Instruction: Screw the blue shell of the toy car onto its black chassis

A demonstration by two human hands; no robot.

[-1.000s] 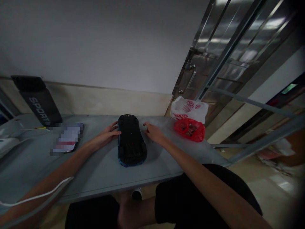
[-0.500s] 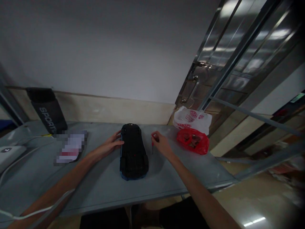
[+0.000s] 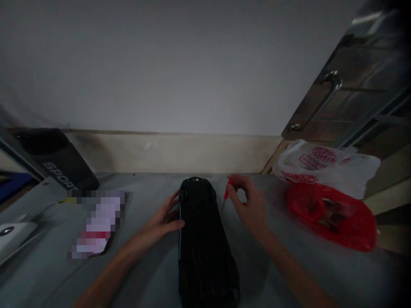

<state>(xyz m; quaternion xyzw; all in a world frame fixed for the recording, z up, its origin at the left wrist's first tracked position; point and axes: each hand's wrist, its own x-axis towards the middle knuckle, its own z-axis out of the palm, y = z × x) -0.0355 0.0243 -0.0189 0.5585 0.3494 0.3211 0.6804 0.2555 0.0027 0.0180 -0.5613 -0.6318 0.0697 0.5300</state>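
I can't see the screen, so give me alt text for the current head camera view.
A left hand steadies an upside-down toy car on a grey table, while the right hand holds a red-handled screwdriver beside it. A phone lies to the left; red and white plastic bags sit to the right.

1 black, car-shaped toy [image 3: 205, 248] | underside up | left fingers at its side || 1 red-handled, thin-shafted screwdriver [image 3: 226, 194] | right fingertips, shaft slanting down
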